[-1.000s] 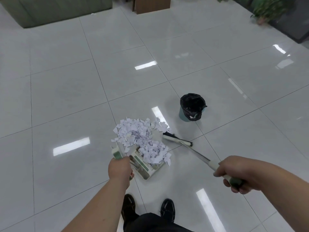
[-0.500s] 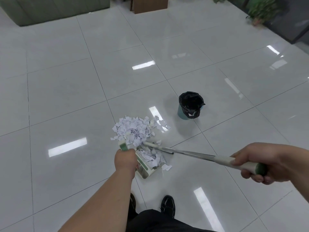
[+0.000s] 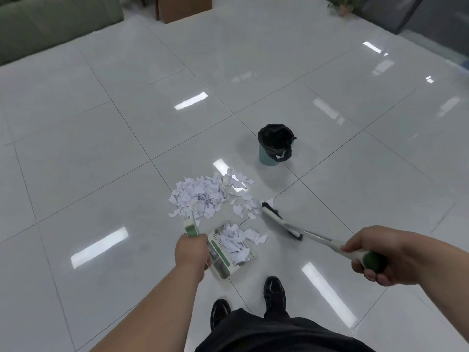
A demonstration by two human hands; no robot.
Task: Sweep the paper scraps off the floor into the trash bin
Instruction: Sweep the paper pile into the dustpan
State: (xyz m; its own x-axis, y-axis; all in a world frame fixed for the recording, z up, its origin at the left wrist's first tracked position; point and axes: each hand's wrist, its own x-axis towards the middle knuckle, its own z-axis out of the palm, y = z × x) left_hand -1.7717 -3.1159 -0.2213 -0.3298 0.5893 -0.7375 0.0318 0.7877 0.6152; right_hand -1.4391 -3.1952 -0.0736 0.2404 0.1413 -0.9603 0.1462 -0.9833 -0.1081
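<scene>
Change: black-bristled broom head (image 3: 280, 223) swung back right, off the white paper scraps (image 3: 200, 196).
Green-and-white dustpan (image 3: 232, 251): partly loaded.
Left hand (image 3: 191, 252), right hand (image 3: 375, 254): fingers clamped on handles.
Meaning: another stroke due; green trash bin (image 3: 276, 144) awaits.

Heap of torn white paper scraps (image 3: 200, 196) on the glossy tiled floor, some lying in the white-and-green dustpan (image 3: 232, 252); small teal trash bin (image 3: 275, 146), black-lined, stands upright beyond, apart.
</scene>
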